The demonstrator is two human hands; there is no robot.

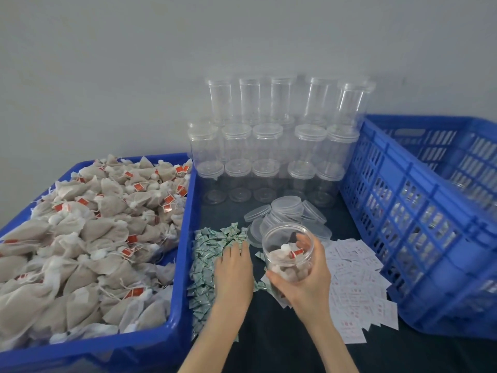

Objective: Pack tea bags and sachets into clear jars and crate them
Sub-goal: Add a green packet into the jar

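Head view: right hand (304,278) grips open jar (287,254), tilted, part-filled with tea bags, near the table's front middle. Left hand (233,267) lies flat, fingers straight, on the green sachets (207,262). Tea-bag bin (180,265) at left edge, blue crate (419,224) at right, empty jars (269,146) stacked at back edge.

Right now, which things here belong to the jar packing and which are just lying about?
In use:
- open jar part-filled with tea bags, held by right hand
- green sachet pile under left hand
- tea bag bin
- loose lids
- empty lidded jars
- blue crate

Just lying there:
- white paper slips; purpose unclear
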